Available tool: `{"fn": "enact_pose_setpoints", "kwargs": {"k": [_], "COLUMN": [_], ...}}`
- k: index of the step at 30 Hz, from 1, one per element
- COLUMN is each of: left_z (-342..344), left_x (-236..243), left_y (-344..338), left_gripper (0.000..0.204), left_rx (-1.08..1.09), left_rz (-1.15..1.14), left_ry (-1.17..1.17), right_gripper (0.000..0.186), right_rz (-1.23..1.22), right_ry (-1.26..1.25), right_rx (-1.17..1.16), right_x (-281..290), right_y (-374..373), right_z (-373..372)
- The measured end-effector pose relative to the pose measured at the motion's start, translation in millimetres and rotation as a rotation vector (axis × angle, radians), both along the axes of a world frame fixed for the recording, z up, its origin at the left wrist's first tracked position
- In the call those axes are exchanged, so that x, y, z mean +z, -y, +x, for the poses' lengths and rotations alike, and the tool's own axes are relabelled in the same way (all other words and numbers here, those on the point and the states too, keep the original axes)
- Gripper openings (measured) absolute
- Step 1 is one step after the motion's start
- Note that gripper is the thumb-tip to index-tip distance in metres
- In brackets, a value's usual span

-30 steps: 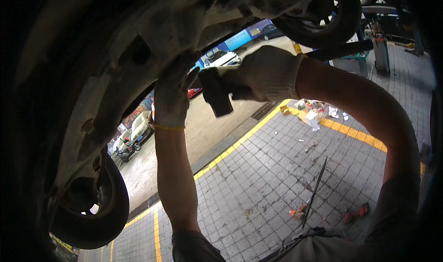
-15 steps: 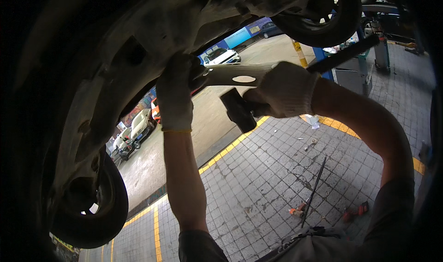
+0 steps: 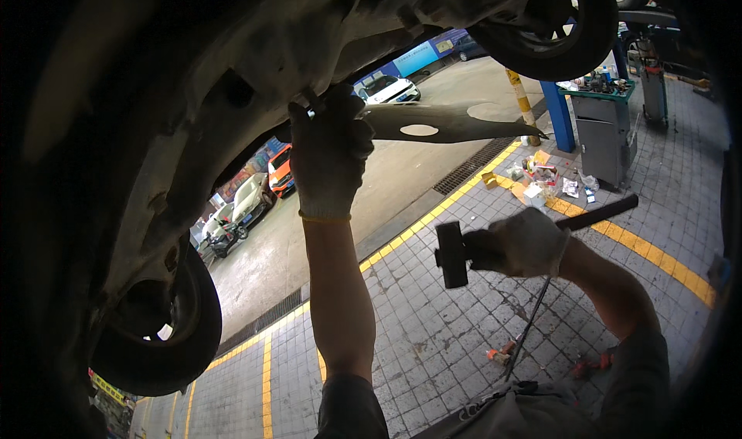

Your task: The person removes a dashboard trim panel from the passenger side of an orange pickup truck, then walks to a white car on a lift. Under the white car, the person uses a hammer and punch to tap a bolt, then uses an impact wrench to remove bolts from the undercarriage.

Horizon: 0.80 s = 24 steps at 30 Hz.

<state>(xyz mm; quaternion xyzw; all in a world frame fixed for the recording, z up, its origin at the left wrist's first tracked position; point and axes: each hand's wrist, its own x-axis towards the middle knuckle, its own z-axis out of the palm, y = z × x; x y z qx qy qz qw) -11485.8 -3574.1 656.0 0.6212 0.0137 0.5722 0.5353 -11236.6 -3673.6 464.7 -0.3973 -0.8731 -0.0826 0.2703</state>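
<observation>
My gloved left hand (image 3: 328, 157) is raised under the car's dark underbody (image 3: 286, 49), closed around the end of a long metal arm (image 3: 457, 133) with oval holes, beside a short protruding piece of the underbody; exactly what the fingers grip is partly hidden in shadow. The arm reaches out rightward. Lower right, my gloved right hand (image 3: 518, 246) grips a hammer near its dark, blocky head (image 3: 452, 255), with the handle (image 3: 599, 212) sticking out to the right, clear of the metal arm.
Wheels (image 3: 541, 60) hang at upper right and lower left. A grey tool cart (image 3: 599, 145) stands by a blue post (image 3: 560, 118), with clutter (image 3: 541, 180) on the floor. A long bar (image 3: 525, 331) and power tools (image 3: 502, 354) lie on the tiles. Parked cars (image 3: 251, 195) stand beyond.
My right hand has dropped down and right with the hammer, away from the metal arm, uncovering it. My left hand appears further right, still raised at the underbody.
</observation>
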Motion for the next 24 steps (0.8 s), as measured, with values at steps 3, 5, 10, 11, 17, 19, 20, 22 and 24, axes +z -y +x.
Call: {"fn": "enact_pose_setpoints", "kwargs": {"k": [3,5,10,11,17,19,20,22,24], "left_z": [4.7,9.4,15.9,17.2,17.7,19.0,4.5,-3.8,-7.1], "left_x": [-2.4,-4.2,-6.6,-6.1,-4.1,-4.7,-3.0,-3.0,-3.5], "left_y": [-3.0,-6.4,-15.2,-16.5,-13.1,-11.5,-6.6,-3.5,-3.0], "left_gripper": [0.048,0.041,0.036,0.037,0.042,0.043,0.046,0.054,0.048], "left_rx": [-0.031,0.187,1.069,1.236,1.026,0.519,0.308,-0.018,0.157], "left_rz": [0.011,0.139,0.508,0.608,0.185,0.203,0.147,0.085,0.166], "left_ry": [0.052,0.028,0.022,-0.008,-0.203,-0.037,0.071,0.035,0.046], "right_gripper": [0.043,0.044,0.041,0.042,0.045,0.047,0.047,0.046,0.043], "right_rz": [-0.133,-0.25,-0.274,-0.287,-0.403,-0.405,-0.396,-0.426,-0.419], "right_ry": [-0.058,-0.132,-0.308,-0.319,-0.375,-0.404,-0.412,-0.42,-0.525], "right_rx": [-0.064,-0.135,-0.197,-0.212,-0.305,-0.298,-0.302,-0.317,-0.276], "right_x": [-27.9,-49.6,-115.2,-125.3,-146.4,-149.1,-151.8,-159.4,-167.7], "right_y": [18.8,26.9,32.2,33.5,42.8,44.3,44.3,42.8,40.0], "right_z": [10.9,16.8,27.9,28.9,24.2,23.0,23.8,23.4,22.0]}}
